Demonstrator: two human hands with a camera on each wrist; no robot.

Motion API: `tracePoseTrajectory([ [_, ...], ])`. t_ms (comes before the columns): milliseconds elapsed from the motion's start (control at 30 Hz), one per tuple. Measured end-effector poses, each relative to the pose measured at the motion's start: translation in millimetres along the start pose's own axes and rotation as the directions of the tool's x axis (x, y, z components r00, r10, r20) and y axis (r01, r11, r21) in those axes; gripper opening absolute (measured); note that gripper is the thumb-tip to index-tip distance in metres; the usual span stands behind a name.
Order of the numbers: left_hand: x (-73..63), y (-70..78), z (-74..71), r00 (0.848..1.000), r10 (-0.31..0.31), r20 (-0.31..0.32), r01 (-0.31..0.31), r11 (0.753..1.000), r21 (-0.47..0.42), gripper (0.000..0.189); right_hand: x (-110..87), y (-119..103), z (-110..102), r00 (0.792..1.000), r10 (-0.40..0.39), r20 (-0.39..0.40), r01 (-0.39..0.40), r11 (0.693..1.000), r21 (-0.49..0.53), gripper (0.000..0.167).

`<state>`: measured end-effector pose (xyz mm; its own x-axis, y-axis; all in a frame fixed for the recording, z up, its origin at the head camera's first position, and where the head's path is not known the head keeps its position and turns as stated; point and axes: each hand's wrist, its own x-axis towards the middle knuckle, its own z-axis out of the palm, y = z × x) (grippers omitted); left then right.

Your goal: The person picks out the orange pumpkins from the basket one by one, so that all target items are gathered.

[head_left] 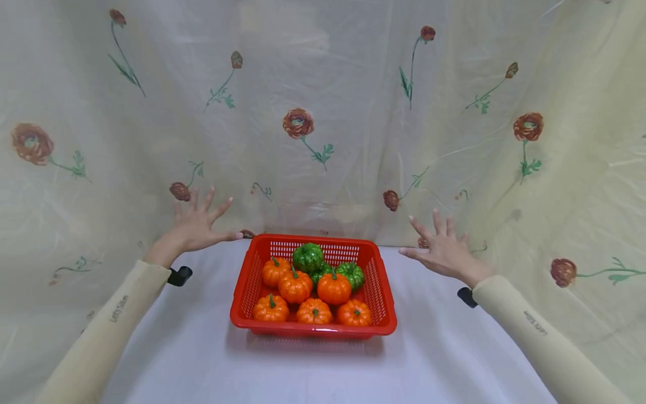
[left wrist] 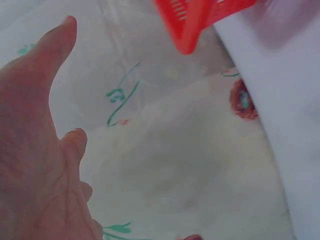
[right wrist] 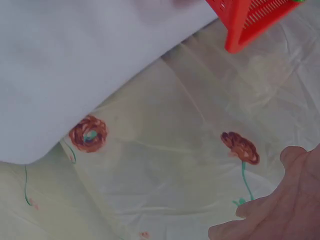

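Observation:
A red plastic basket stands on the white table between the two hands. Inside it lie several small orange pumpkins and, toward the back, 3 green pumpkins. My left hand is held to the left of the basket, fingers spread and straight, holding nothing. On the other side, my right hand also has its fingers spread, apart from the basket. Each wrist view catches a corner of the basket near its top edge. Part of the left palm fills that view's left side.
A white tabletop lies under the basket. Behind and at both sides hangs a pale curtain printed with brown-red flowers. Dark wrist straps show beside the beige sleeves.

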<state>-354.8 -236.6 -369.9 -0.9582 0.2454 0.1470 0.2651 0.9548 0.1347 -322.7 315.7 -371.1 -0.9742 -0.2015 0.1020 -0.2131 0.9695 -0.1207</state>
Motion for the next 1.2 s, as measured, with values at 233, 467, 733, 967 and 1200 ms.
tracePoseTrajectory([
  [233,-5.6,2.4,27.5,0.999,-0.023,0.034,0.023,1.000,0.005,0.096,-5.4,2.1,24.6,1.000,0.003,0.025,-0.003,1.000,-0.002,0.093],
  [467,-9.2,11.9,49.8,0.998,-0.022,0.061,0.029,0.993,-0.114,0.098,-11.3,1.3,49.5,1.000,0.006,0.010,-0.006,1.000,0.022,0.093],
  [733,-16.7,21.7,80.0,0.979,-0.032,0.204,0.105,0.927,-0.360,0.102,-23.7,-0.4,74.0,0.999,0.031,0.037,-0.036,0.992,0.119,0.093],
  [967,-23.0,23.2,99.0,0.963,-0.017,0.270,0.172,0.810,-0.561,0.097,-31.5,1.5,85.2,0.995,0.073,0.073,-0.088,0.971,0.224,0.094],
  [1200,-28.3,19.3,116.0,0.956,-0.037,0.291,0.247,0.638,-0.729,0.083,-37.3,2.0,93.9,0.991,0.099,0.086,-0.121,0.941,0.316,0.094],
])
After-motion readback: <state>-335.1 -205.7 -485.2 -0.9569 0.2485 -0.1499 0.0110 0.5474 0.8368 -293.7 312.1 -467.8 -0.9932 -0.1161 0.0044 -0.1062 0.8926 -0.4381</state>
